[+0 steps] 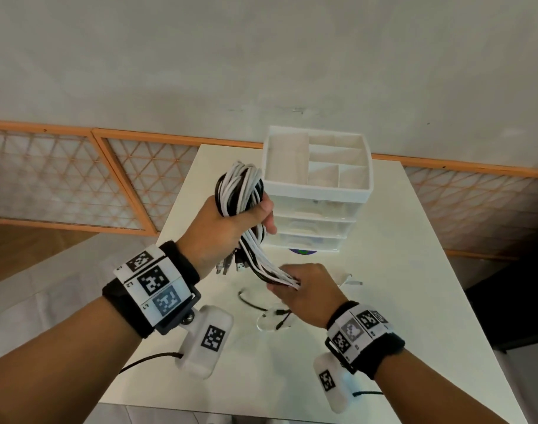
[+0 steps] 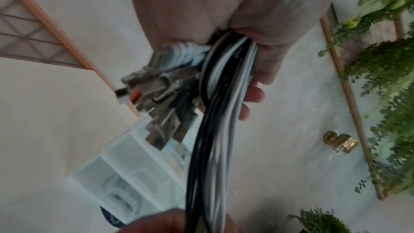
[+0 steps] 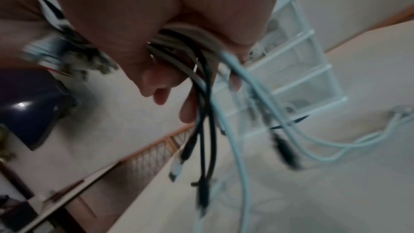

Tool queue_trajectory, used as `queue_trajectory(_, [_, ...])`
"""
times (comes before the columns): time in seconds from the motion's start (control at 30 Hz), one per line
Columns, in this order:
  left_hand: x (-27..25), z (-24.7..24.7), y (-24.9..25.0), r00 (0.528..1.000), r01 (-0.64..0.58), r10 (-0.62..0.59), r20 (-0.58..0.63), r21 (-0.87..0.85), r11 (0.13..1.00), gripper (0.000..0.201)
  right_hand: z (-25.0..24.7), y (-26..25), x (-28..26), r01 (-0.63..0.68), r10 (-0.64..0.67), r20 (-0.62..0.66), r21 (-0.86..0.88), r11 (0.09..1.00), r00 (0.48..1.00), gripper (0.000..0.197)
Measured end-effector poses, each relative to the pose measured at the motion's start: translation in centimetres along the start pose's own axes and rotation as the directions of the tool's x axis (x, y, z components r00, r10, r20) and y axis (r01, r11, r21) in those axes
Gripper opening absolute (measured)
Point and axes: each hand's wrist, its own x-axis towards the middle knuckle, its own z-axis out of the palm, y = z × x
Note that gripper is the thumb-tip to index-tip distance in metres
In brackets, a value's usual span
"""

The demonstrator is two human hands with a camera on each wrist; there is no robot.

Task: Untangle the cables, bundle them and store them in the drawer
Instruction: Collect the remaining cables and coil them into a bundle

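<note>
White and black cables (image 1: 241,191) are gripped in a looped bundle by the left hand (image 1: 228,231) above the table (image 1: 399,270); the right hand (image 1: 304,289) clasps their trailing strands nearer; the drawer unit (image 1: 318,191) stands just beyond.

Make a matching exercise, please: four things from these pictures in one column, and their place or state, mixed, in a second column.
1. left hand
2. right hand
3. drawer unit
4. USB plugs

a. stands at the table's far side
b. grips the looped cable bundle, raised
c. stick out below the left hand
d. holds the cables lower down

Pairs: 1-b, 2-d, 3-a, 4-c
</note>
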Motion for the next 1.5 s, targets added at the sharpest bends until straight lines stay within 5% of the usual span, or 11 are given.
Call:
queue_trajectory(0.1, [-0.8,-0.7,0.0,0.974,0.156,-0.131,0.185,-0.127,0.98,0.019,-1.0,1.5,0.5,-0.116,0.115,0.03,0.048,0.992,0.993,0.009])
queue_trajectory(0.2, [-1.7,-0.2,-0.8,0.871,0.39,-0.335,0.359,-0.09,0.917,0.02,-2.8,1.5,1.8,-0.192,0.198,-0.117,0.055,0.98,0.973,0.01])
queue_trajectory(0.37, [-2.3,2.1,-2.1,0.777,0.569,-0.564,0.279,0.073,0.819,0.03,-4.7,-1.3,2.7,-0.241,0.188,-0.219,-0.249,0.938,0.958,0.024])
queue_trajectory(0.6, [-2.0,4.2,-2.6,0.881,0.385,-0.466,0.078,0.456,0.802,0.039,-5.6,-3.8,2.5,-0.304,0.207,-0.298,-0.334,0.892,0.932,0.017])
queue_trajectory(0.8, [-1.4,3.7,-3.2,0.918,0.361,-0.394,-0.04,0.493,0.792,0.018,-5.9,-4.4,2.2,-0.286,0.194,-0.317,-0.275,0.918,0.928,0.02])
queue_trajectory(0.97, [-1.8,3.1,-2.9,0.926,0.283,-0.353,0.136,0.369,0.885,0.002,-5.8,-4.2,2.4,-0.178,0.107,-0.291,-0.229,0.957,0.951,0.024])
queue_trajectory(1.07, [-1.2,2.3,-3.6,0.961,0.273,-0.268,-0.065,0.354,0.894,0.006,-7.1,-3.9,2.3,-0.028,0.0,-0.189,-0.145,0.989,0.982,0.028])
queue_trajectory(1.17, [-0.5,1.2,-4.0,0.926,0.325,-0.257,-0.277,0.235,0.916,0.004,-8.3,-3.3,1.6,0.005,0.026,-0.132,0.234,0.972,0.991,0.013])
queue_trajectory(1.23, [-0.3,1.3,-4.1,0.905,0.349,-0.297,-0.304,0.133,0.928,0.014,-7.6,-3.1,1.3,0.027,0.047,-0.166,0.415,0.91,0.985,0.013])
queue_trajectory(1.37, [-0.5,2.9,-3.3,0.93,0.299,-0.27,-0.25,0.087,0.95,0.044,-4.1,-3.9,0.9,0.119,0.055,-0.331,0.484,0.867,0.942,0.02])
queue_trajectory(1.5, [-0.5,4.1,-2.7,0.965,0.226,-0.231,-0.121,-0.054,0.973,0.057,-0.5,-4.8,-0.1,0.216,-0.035,-0.451,0.357,0.909,0.892,0.016])
